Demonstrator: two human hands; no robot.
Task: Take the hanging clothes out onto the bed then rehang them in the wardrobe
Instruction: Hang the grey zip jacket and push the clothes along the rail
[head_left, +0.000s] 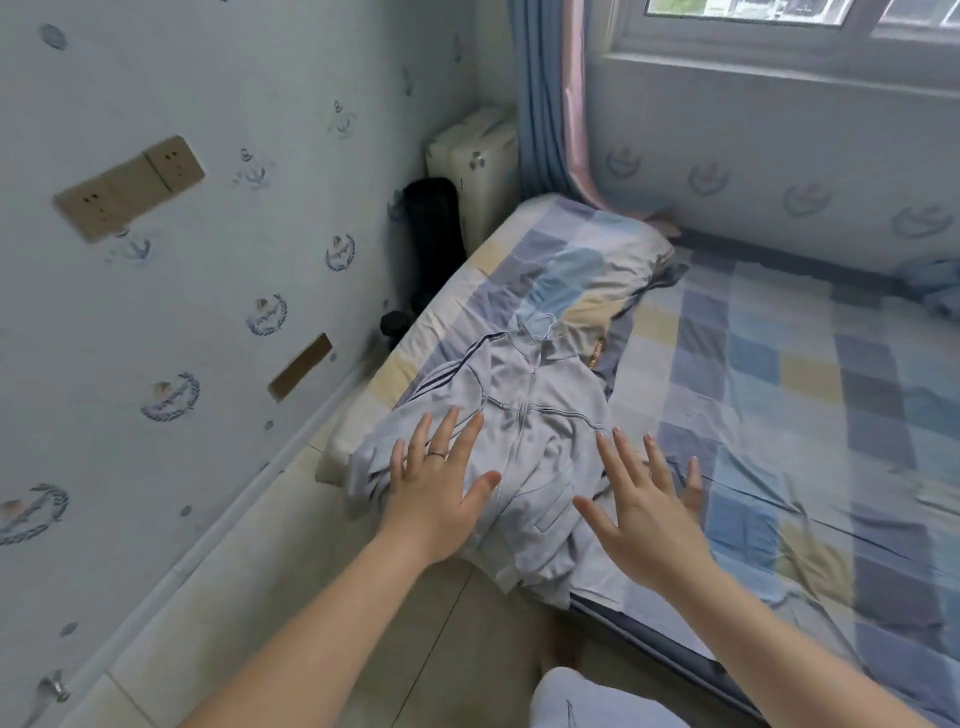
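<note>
On the bed (779, 364), a jacket (530, 431) overlaps a pillow (571, 260); left hand (436, 488) and right hand (649, 514) spread above, grip apart; hanger (540, 325) mostly hidden.

A home bedroom: checked bed (779, 395), pillow (582, 270), curtain (550, 104), patterned wallpaper (234, 260).

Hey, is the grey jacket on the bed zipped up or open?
Zipped up: the grey jacket lies front up, its two front halves joined along the zip down the middle.
</note>
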